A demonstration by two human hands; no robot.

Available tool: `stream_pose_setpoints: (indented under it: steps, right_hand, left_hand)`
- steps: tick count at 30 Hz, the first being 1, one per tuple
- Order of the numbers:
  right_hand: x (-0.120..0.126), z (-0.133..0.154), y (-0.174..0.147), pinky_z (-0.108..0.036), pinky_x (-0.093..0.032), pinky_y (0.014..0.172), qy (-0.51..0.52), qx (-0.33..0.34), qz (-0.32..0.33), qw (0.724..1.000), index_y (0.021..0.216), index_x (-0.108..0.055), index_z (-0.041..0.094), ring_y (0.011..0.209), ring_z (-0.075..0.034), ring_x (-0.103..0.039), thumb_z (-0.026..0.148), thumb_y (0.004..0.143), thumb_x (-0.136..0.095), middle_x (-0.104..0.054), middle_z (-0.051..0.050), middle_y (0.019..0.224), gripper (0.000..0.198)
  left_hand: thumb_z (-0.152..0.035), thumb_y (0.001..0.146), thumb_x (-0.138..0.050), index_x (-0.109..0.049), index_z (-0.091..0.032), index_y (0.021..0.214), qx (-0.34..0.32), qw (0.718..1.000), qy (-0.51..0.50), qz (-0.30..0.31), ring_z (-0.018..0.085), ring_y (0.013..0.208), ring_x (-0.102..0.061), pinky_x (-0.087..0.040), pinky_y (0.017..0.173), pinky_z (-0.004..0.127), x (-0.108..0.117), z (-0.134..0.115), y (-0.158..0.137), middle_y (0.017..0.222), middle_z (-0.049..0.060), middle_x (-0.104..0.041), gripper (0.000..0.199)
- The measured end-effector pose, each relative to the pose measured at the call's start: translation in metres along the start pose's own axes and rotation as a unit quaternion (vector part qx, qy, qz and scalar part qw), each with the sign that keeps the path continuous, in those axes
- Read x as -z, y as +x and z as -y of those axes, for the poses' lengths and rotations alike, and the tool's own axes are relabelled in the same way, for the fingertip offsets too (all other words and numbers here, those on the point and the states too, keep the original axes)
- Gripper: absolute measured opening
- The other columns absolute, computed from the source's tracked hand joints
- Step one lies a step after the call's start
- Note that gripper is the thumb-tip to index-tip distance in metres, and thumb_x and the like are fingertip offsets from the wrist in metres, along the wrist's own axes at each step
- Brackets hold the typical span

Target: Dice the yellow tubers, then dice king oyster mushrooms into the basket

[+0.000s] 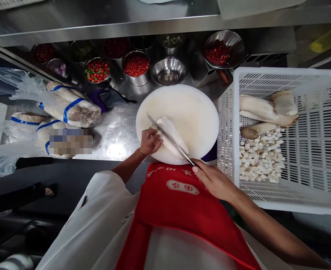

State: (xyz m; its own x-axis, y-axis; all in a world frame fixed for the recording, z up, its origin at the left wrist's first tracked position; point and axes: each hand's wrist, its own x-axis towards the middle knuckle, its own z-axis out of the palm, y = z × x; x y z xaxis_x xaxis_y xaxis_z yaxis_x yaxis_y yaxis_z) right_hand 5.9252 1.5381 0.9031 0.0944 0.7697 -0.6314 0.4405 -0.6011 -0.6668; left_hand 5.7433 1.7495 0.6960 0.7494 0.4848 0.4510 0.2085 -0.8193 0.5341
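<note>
My right hand [213, 179] is wrapped round the handle of a long kitchen knife [169, 138]. Its blade lies diagonally along a pale king oyster mushroom [173, 132] on the round white cutting board [202, 108]. A smooth, flat white face of the mushroom shows to the right of the blade, and part of it shows to the left. My left hand [150, 141], its fingers curled, holds the mushroom at its left side close to the blade. The fingertips are partly hidden.
At right stands a white slotted basket [235, 150] with whole mushrooms [267, 108] and diced pieces [261, 157]. Bagged mushrooms [78, 108] lie at left. Behind the board are metal bowls [168, 71] and pots of chopped chillies [136, 66], under a steel shelf [103, 30].
</note>
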Motion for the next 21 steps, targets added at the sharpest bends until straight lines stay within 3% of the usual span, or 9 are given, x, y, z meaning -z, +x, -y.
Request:
stream_pose_setpoints:
  steps: [3, 9, 12, 16, 21]
  right_hand:
    - [0.001, 0.005, 0.000, -0.043, -0.044, 0.103, -0.037, -0.009, 0.020, 0.999, 0.140, -0.047, 0.024, 0.121, -0.026, -0.058, 0.050, 0.103, -0.026, -0.063, -0.007, 0.130, 0.050]
    - [0.009, 0.014, -0.006, -0.041, -0.049, 0.098, -0.043, -0.037, 0.058, 0.997, 0.145, -0.042, 0.024, 0.118, -0.025, -0.060, 0.048, 0.103, -0.025, -0.062, -0.006, 0.131, 0.051]
    - [0.014, 0.021, -0.002, -0.039, -0.052, 0.092, -0.058, -0.056, 0.063, 0.995, 0.144, -0.043, 0.024, 0.113, -0.026, -0.064, 0.048, 0.103, -0.024, -0.064, -0.006, 0.128, 0.050]
    - [0.021, 0.030, 0.014, -0.037, -0.050, 0.089, -0.073, -0.058, 0.064, 0.994, 0.139, -0.048, 0.024, 0.111, -0.026, -0.064, 0.048, 0.104, -0.023, -0.065, -0.007, 0.126, 0.049]
    - [0.016, 0.030, 0.053, -0.034, -0.047, 0.076, -0.097, -0.053, 0.074, 0.991, 0.123, -0.054, 0.020, 0.094, -0.025, -0.068, 0.047, 0.104, -0.020, -0.072, -0.008, 0.101, 0.048]
  left_hand:
    - [-0.037, 0.083, -0.060, -0.059, -0.022, 0.093, 0.005, 1.000, -0.015, 0.006, 0.024, 0.096, -0.055, -0.043, 0.083, 0.043, 0.001, 0.001, 0.000, 0.096, 0.009, -0.057, 0.018]
    - [-0.030, 0.079, -0.064, -0.057, -0.021, 0.096, -0.033, 0.997, -0.042, -0.048, 0.022, 0.096, -0.054, -0.043, 0.080, 0.040, 0.002, -0.002, 0.006, 0.096, 0.008, -0.055, 0.019]
    - [-0.029, 0.079, -0.065, -0.057, -0.021, 0.097, -0.027, 0.998, -0.050, -0.031, 0.023, 0.098, -0.054, -0.044, 0.081, 0.041, 0.002, -0.001, 0.007, 0.099, 0.008, -0.056, 0.021]
    - [-0.031, 0.079, -0.066, -0.057, -0.022, 0.097, -0.011, 0.998, -0.055, 0.000, 0.024, 0.100, -0.054, -0.045, 0.082, 0.041, -0.001, 0.001, 0.007, 0.098, 0.008, -0.057, 0.022]
    - [-0.032, 0.078, -0.069, -0.055, -0.023, 0.098, -0.016, 0.997, -0.071, -0.010, 0.023, 0.097, -0.055, -0.047, 0.082, 0.041, -0.002, 0.002, 0.008, 0.097, 0.007, -0.057, 0.025]
